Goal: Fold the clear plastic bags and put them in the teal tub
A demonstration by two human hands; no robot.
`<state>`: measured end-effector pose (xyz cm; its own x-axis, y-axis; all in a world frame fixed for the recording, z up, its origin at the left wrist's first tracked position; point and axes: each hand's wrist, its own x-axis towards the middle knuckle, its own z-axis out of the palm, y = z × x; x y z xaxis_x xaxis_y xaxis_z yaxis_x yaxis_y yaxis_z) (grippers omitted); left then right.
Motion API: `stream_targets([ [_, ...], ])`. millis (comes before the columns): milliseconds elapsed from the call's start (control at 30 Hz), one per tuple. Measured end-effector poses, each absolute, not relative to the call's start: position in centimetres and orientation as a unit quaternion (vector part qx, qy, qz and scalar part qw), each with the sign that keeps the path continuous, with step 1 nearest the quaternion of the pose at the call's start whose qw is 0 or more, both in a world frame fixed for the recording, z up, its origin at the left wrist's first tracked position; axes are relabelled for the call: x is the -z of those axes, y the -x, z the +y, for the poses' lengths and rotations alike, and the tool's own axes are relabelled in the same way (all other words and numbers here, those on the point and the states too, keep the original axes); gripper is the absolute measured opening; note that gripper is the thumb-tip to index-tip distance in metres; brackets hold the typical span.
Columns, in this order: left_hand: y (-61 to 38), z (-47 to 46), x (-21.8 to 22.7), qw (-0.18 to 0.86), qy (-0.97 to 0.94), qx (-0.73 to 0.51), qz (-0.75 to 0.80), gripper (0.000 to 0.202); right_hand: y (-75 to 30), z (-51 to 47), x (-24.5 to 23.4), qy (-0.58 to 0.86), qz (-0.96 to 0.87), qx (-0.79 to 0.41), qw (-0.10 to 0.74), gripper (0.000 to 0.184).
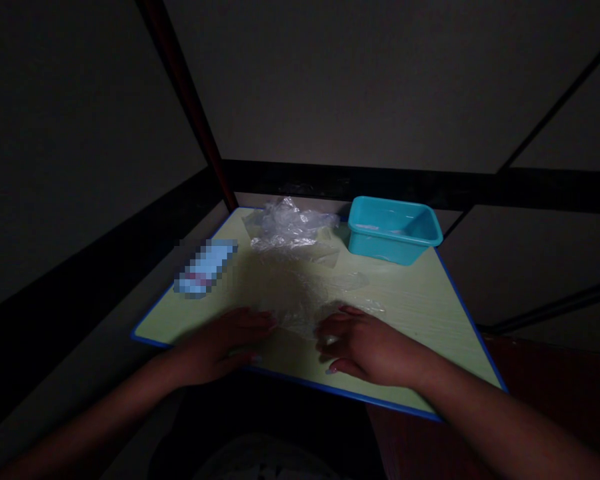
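Head view: we look down on a dimly lit tabletop (420, 300), pale yellow-green with a blue edge (320, 385), and two bare hands reach in over its near side.

Left hand: we see the left hand (215, 347) with its fingers stretched inward and its thumb well apart from them; its fingertips are at the near left border of some thin clear film, though we cannot tell whether they touch it.

Right hand: we see the right hand (370, 347) with fingers loosely curled and thumb standing apart below them; the fingers are over the near right part of the film, and contact is too dark to make out.

Clear film: we find the thin clear film (300, 313) spread on the tabletop between and just beyond the hands (it shows mostly by its wrinkles and glints).

Crumpled plastic: farther back, near the far edge, we see a heap of crumpled clear plastic (293, 225), catching the brightest light.

Turquoise bin: at the far right corner we see an open turquoise bin (380, 248), upright, with something pale inside.

Blurred item: near the left edge we see a light-blue pixelated item (205, 267), its details hidden.
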<state>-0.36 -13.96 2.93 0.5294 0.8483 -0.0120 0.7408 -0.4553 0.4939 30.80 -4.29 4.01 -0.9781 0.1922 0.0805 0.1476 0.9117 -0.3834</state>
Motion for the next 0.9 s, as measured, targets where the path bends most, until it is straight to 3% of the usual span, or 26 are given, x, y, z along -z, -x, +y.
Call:
stream_targets([
  [333, 0.1, -13.0, -2.7, 0.319, -0.781, -0.23, 0.485, 0.033, -30.3, -3.8, -3.8, 0.134, -0.975, -0.141, 0.103, 0.02],
  [533, -0.3, -12.5, -2.5, 0.321, -0.763, -0.265, 0.495, 0.032, -30.0, -3.9, -3.1, 0.2, -0.972, -0.073, 0.103, 0.024],
  [700, -0.8, -12.4, -2.4, 0.31, -0.75, -0.287, 0.509, 0.033, -29.8, -3.9, -2.1, 0.197, -0.973, -0.058, 0.105, 0.01],
  [900, -0.8, -12.0, -1.5, 0.273, -0.755, -0.3, 0.516, 0.031, -29.8, -3.7, -2.5, 0.195, -0.967, -0.113, 0.119, 0.018],
])
